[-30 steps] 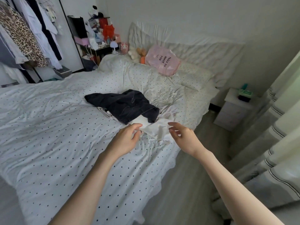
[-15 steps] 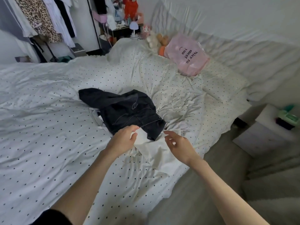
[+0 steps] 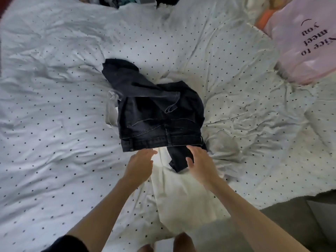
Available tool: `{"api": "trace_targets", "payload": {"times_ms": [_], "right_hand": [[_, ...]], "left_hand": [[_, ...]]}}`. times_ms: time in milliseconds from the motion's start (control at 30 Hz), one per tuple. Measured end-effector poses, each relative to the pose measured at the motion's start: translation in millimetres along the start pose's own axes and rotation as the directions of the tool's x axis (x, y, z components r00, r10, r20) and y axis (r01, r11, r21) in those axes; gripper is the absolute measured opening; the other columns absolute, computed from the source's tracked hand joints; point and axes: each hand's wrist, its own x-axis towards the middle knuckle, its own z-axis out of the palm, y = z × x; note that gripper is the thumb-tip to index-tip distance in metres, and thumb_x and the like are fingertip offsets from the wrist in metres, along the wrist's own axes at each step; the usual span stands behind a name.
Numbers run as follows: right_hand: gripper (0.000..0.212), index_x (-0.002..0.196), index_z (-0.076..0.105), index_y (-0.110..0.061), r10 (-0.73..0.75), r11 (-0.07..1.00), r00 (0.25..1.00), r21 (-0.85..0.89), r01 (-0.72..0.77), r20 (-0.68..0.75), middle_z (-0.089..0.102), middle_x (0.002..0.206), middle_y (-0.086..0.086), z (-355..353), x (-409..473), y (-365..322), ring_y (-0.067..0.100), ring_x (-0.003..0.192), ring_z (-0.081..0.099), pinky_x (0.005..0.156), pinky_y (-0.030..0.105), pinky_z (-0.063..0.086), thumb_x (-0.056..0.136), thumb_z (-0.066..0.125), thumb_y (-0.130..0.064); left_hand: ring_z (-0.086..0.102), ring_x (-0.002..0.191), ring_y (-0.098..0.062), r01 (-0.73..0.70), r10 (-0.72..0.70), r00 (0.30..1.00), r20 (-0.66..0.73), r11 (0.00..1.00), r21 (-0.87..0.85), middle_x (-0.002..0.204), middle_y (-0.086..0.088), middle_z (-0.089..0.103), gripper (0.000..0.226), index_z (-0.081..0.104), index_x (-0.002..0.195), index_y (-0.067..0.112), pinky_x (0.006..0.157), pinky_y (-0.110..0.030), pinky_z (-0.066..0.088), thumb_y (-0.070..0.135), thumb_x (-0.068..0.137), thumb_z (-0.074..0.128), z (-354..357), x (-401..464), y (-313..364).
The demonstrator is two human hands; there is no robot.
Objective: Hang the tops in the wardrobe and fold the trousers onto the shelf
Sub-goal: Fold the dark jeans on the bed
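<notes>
A pair of dark denim trousers (image 3: pixel 156 113) lies crumpled in the middle of the bed, waistband toward me. Under it lies a white garment (image 3: pixel 183 199), stretching toward the bed's near edge. My left hand (image 3: pixel 141 164) hovers just below the waistband, fingers straight and holding nothing. My right hand (image 3: pixel 200 160) reaches over the dark trouser end that pokes out below the waistband, fingers extended and touching or nearly touching it. Another pale piece of cloth (image 3: pixel 111 113) peeks out at the trousers' left side.
The bed is covered by a white duvet with black dots (image 3: pixel 54 124). A pink bag with printed words (image 3: pixel 305 42) lies at the upper right. Grey floor (image 3: pixel 298 215) shows at the lower right.
The view has tilted down and moved closer over the bed, and the wardrobe has left the frame. Both hands have reached forward to the trousers' waistband.
</notes>
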Motion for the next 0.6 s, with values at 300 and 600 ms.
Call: {"api": "trace_targets", "payload": {"times_ms": [300,600], "right_hand": [[0.078,0.15,0.002,-0.02,-0.049,0.908,0.992,-0.408,0.093,0.117,0.002,0.158,0.01,44.6,93.0,50.3,0.029,0.144,0.013,0.111,0.044,0.026,0.092,0.055,-0.018],[0.038,0.125,0.052,-0.017,-0.155,0.885,0.987,-0.448,0.122,-0.038,0.06,0.121,-0.001,28.2,118.6,56.3,0.022,0.112,0.053,0.089,0.035,0.036,0.092,0.038,-0.006]], "left_hand": [[0.022,0.139,-0.04,0.069,0.004,0.987,-0.159,0.89,0.451,0.15,-0.019,0.028,0.084,0.037,0.143,0.023,0.108,-0.062,0.016,-0.012,0.07,0.061,31.5,50.7,-43.0],[0.055,0.118,-0.035,0.082,-0.022,0.969,-0.247,0.968,0.237,0.123,-0.019,0.061,0.053,0.063,0.119,0.003,0.105,-0.046,0.037,-0.02,0.071,0.058,19.8,66.1,-69.1]]}}
